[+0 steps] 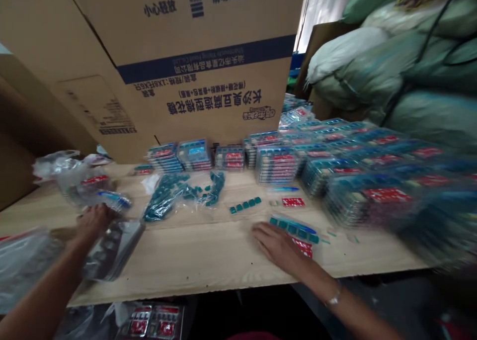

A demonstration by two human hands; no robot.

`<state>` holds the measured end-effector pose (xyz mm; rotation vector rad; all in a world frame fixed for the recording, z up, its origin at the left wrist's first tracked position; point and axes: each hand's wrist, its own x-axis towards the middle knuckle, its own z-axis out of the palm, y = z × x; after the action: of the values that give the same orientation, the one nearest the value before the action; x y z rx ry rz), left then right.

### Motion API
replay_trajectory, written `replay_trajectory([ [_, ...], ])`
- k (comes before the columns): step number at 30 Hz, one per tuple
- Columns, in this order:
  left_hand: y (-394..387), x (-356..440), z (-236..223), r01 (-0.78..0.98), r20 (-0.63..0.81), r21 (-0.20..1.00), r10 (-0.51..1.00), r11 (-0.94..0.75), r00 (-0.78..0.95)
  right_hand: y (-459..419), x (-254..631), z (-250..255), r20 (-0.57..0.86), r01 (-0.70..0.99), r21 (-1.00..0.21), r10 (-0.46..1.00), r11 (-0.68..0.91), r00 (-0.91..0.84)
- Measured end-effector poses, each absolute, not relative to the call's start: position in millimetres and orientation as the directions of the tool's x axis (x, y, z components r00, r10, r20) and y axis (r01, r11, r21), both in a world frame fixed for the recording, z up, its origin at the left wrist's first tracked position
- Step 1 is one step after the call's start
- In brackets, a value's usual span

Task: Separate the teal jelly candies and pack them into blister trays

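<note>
On the right end of the table point(194, 275), the stacked blister packs point(383, 198) smear into motion blur, their labels unreadable. The small teal pieces point(246, 206) at the table's middle are too small to identify. Along the table's near side, the left hand point(93, 219) hides whatever lies under its fingers, and the right hand point(278, 248) covers part of a red-printed card point(303, 248). Below that side, the picture's bottom edge cuts off some red-labelled packs point(151, 321).
</note>
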<state>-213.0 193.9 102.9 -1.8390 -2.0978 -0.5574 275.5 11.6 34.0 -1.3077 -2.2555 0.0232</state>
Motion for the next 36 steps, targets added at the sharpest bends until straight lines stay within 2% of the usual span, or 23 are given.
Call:
replay_trajectory([
  [4,188.4,-211.1,109.1,0.965,0.371,-0.236,0.929,0.111,-0.016,74.9,284.3,38.6,0.169,0.92,-0.118,0.92,0.374,-0.353],
  [6,184.4,-203.5,115.6,0.941,0.333,-0.317,0.943,0.121,-0.01,96.8,283.5,36.5,0.087,0.935,-0.091,0.938,0.343,-0.335],
  [12,175.4,-182.0,123.0,0.952,0.148,-0.29,0.987,0.1,-0.058,101.9,278.4,22.9,0.082,0.927,-0.111,0.933,0.358,-0.351],
  [18,174.9,-192.1,128.5,0.934,0.226,-0.304,0.967,0.185,-0.118,81.6,281.0,7.7,0.23,0.905,-0.076,0.891,0.418,-0.392],
  [21,162.7,-172.1,138.2,0.94,0.295,-0.315,0.955,0.131,-0.034,77.2,276.5,12.2,0.2,0.92,-0.058,0.907,0.388,-0.37],
  [25,114.3,-105.5,121.2,0.925,0.337,-0.369,0.915,-0.089,0.222,90.0,272.6,13.8,0.115,0.943,-0.039,0.939,0.33,-0.324],
  [27,77.0,-60.4,91.6,0.896,0.291,-0.353,0.879,-0.269,0.378,97.2,271.1,10.9,0.132,0.935,-0.041,0.929,0.353,-0.345],
  [30,26.7,7.2,37.6,0.862,0.304,-0.247,0.809,-0.442,0.502,99.9,266.9,8.3,0.16,0.917,-0.03,0.908,0.397,-0.388],
  [33,3.0,54.7,8.4,0.893,0.329,-0.09,0.834,-0.44,0.444,90.5,263.7,14.5,0.186,0.895,0.002,0.88,0.445,-0.438],
  [36,7.2,72.5,16.3,0.934,0.318,0.055,0.893,-0.353,0.319,71.2,262.1,29.8,0.27,0.863,0.054,0.825,0.502,-0.496],
])
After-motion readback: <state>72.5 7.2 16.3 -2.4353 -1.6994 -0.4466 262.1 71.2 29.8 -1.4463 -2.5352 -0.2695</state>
